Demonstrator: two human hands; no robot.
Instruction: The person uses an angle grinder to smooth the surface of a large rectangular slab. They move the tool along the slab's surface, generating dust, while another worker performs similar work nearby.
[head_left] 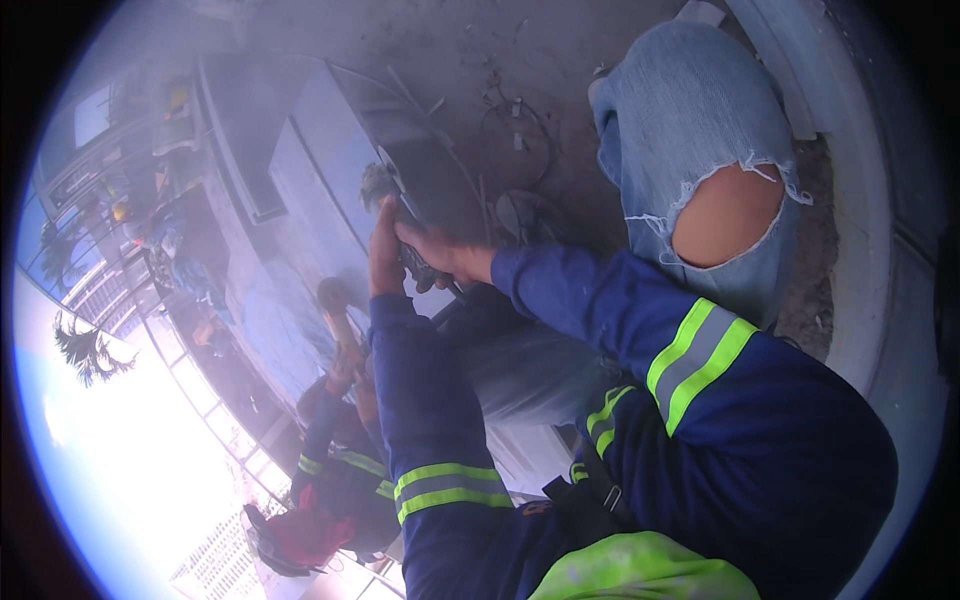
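Both my hands grip a dusty, dark power tool that looks like an angle grinder. My left hand is closed on its near side, toward the head of the tool. Fingers of my right hand wrap round its body from the right. The round, dust-coated tool head sits at the edge of a long grey-blue panel; whether it touches is unclear. Dust hazes the air around it.
At lower left, a co-worker in a matching reflective jacket holds a similar tool over the panel. My bent knee in torn jeans rises at right. A thin cable lies on the dusty floor. A pale curved ledge borders the right.
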